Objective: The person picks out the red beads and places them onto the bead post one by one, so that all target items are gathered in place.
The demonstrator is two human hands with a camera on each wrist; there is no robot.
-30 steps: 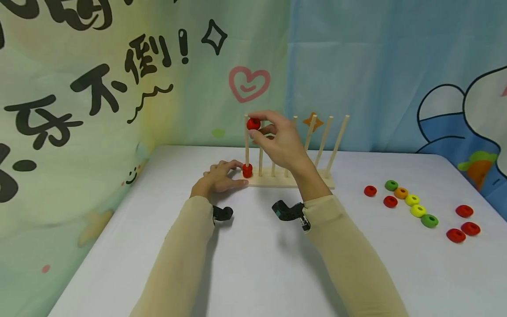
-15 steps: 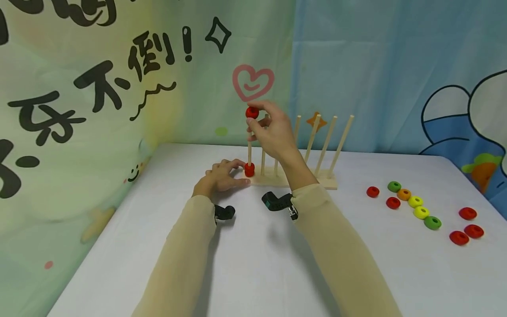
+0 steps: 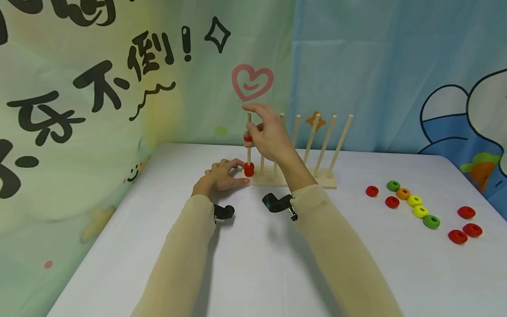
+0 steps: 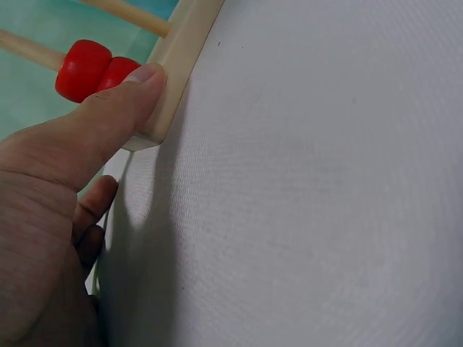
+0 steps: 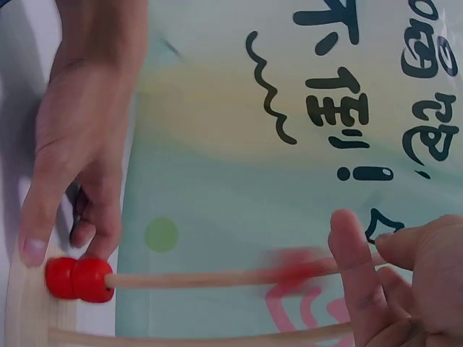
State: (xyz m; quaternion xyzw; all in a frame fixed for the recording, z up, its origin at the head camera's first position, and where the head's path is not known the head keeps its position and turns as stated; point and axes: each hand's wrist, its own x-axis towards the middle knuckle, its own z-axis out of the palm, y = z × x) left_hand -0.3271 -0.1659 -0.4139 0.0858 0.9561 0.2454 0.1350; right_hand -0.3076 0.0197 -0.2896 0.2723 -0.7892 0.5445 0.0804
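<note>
A printed cloth backdrop (image 3: 336, 66) stands behind the white desk (image 3: 253, 264), green and yellow at left, blue at right, and here's the wooden peg rack (image 3: 269, 179) close to the far edge. The desk's left edge slants away beyond the left sleeve; a broad white stretch lies between the forearms, and another runs from the rack's right end to the loose beads (image 3: 420, 211)!

Look at the left hand (image 3: 222, 177): thumb on the front of the base, forefinger behind it, holding the rack's left end. Up top, the right hand (image 3: 271, 136) is loosely spread, forefinger reaching out above the leftmost peg (image 3: 249, 154), and the upper red bead (image 3: 247, 138) is threaded on that peg just under the fingertips; whether a finger touches it, I can't tell.

Down at the foot, two red beads (image 3: 248, 170) sit stacked against the base, right beside the left hand. They're glossy and rounded, while the upper one is a red smear in the right wrist view. The pegs are pale, slim and upright, and those loose beads are red, green, yellow and orange
</note>
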